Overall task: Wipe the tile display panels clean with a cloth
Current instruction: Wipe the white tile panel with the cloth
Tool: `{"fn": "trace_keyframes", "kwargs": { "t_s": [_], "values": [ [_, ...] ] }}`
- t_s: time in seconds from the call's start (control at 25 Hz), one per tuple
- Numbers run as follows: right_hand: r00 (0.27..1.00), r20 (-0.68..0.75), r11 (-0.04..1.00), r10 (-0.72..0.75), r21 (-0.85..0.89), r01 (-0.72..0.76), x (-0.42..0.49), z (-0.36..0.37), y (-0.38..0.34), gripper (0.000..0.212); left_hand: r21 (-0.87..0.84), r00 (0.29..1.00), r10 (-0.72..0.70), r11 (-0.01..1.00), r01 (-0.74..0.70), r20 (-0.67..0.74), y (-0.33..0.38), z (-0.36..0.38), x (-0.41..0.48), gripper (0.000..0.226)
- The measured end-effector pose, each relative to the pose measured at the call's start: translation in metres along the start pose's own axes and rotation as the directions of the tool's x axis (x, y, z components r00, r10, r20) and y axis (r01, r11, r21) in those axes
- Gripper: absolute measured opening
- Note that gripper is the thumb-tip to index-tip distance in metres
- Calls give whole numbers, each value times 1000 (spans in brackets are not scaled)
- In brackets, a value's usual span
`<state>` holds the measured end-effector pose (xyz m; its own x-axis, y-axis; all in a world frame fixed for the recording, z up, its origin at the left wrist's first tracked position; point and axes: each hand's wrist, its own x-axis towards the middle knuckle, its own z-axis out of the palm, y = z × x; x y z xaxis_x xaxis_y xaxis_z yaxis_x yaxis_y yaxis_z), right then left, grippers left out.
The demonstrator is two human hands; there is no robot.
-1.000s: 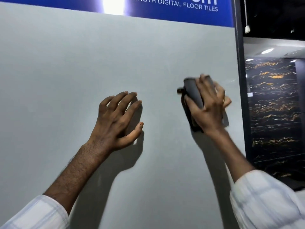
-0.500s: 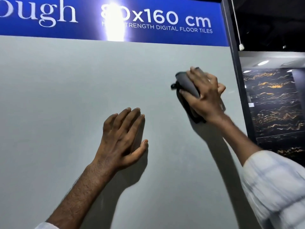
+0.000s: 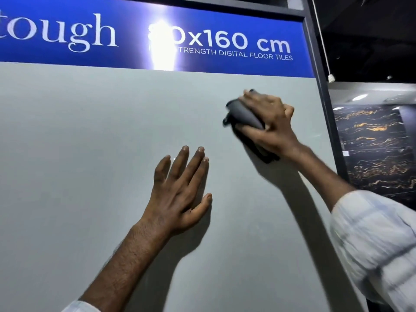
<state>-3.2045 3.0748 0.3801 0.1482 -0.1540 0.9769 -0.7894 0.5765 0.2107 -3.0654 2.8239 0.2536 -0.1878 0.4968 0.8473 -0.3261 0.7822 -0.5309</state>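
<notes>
Fingers of right hand (image 3: pixel 269 122) grip cloth (image 3: pixel 244 114) against grey panel (image 3: pixel 90 154); left hand (image 3: pixel 180 194) rests flat, fingers straight.

The first digit on the blue sign (image 3: pixel 225 41) is washed out by glare; the cloth (image 3: pixel 244 115) is partly covered by the right hand (image 3: pixel 270 122).

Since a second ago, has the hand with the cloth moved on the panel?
Yes. The right hand gripping the cloth has climbed closer to the blue sign; the camera also tilted.
</notes>
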Motion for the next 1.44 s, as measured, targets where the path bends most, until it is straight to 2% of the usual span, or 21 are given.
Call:
{"fn": "trace_keyframes", "kwargs": {
  "t_s": [0.08, 0.16, 0.2, 0.28, 0.32, 0.4, 0.44, 0.48, 0.52, 0.6, 0.68, 0.76, 0.84, 0.92, 1.0, 1.08, 1.16, 1.24, 1.28, 1.36, 1.44],
  "values": [
    [959, -108, 964, 261, -22, -265, 35, 8, -5, 69, 16, 1000, 5, 1000, -6, 19, 3, 4, -5, 74],
    [928, -100, 929, 358, -62, -365, 72, 18, -24, 68, 17, 1000, 1, 1000, -2, 26, 3, 4, -6, 74],
    [937, -56, 935, 345, -74, -348, 87, 21, -37, 69, 21, 1000, -1, 1000, 1, 29, 3, 4, -5, 74],
    [978, 38, 977, 204, -72, -201, 94, 24, -60, 74, 27, 1000, -3, 1000, 2, 30, 3, 4, -3, 74],
    [995, 69, 995, 66, -79, -60, 85, 27, -67, 77, 25, 1000, -3, 1000, 2, 30, 2, 4, -4, 74],
    [959, 131, 960, -251, -91, 264, 48, 26, -64, 79, 24, 1000, -2, 1000, 1, 31, 1, 4, -5, 75],
    [925, 144, 924, -352, -103, 368, 31, 22, -50, 77, 24, 999, 0, 1000, -1, 32, 1, 4, -5, 75],
    [913, 145, 911, -381, -108, 397, 19, 15, -32, 75, 21, 999, 3, 1000, -3, 33, 1, 4, -5, 75],
    [935, 124, 934, -331, -101, 344, 15, 7, -13, 73, 14, 999, 5, 1000, -5, 35, 2, 5, -5, 75],
    [998, 25, 994, -56, -88, 58, 24, -5, 15, 71, 1, 999, 8, 1000, -8, 39, 3, 6, -6, 75],
    [981, -48, 973, 190, -127, -194, 52, -1, 22, 70, -5, 999, 4, 1000, -4, 39, 3, 5, -6, 75],
    [958, -57, 944, 281, -165, -287, 77, 10, 1, 69, -38, 999, -13, 999, 15, 32, 6, 0, -4, 74],
    [981, -26, 972, 191, -136, -193, 77, 17, -21, 71, -103, 1000, 0, 995, 0, -1, 16, -4, -1, 71],
    [997, 39, 987, -63, -149, 68, 48, 16, -21, 75, -147, 999, 39, 988, -42, -26, 35, -6, 5, 69],
    [963, 90, 944, -254, -194, 267, 8, 5, 5, 74, -172, 998, 59, 983, -64, -33, 53, -2, 14, 69],
    [971, 102, 953, -214, -196, 231, -17, -13, 41, 74, -184, 998, 62, 981, -66, -24, 66, 6, 21, 68],
    [998, 55, 984, 24, -178, -14, -5, -27, 63, 73, -180, 998, 60, 982, -61, -13, 72, 13, 23, 69],
    [967, -4, 954, 253, -166, -250, 34, -22, 64, 71, -168, 998, 62, 984, -64, -16, 74, 17, 23, 71],
    [952, -8, 938, 306, -169, -303, 51, -17, 52, 71, -170, 998, 64, 983, -66, -20, 74, 18, 23, 71],
    [975, 4, 962, 223, -162, -220, 59, -3, 23, 74, -170, 998, 58, 983, -63, -32, 73, 18, 23, 72],
    [998, 60, 988, -31, -150, 40, 25, 3, 14, 75, -164, 998, 53, 985, -59, -37, 73, 18, 23, 72]
  ]
}}
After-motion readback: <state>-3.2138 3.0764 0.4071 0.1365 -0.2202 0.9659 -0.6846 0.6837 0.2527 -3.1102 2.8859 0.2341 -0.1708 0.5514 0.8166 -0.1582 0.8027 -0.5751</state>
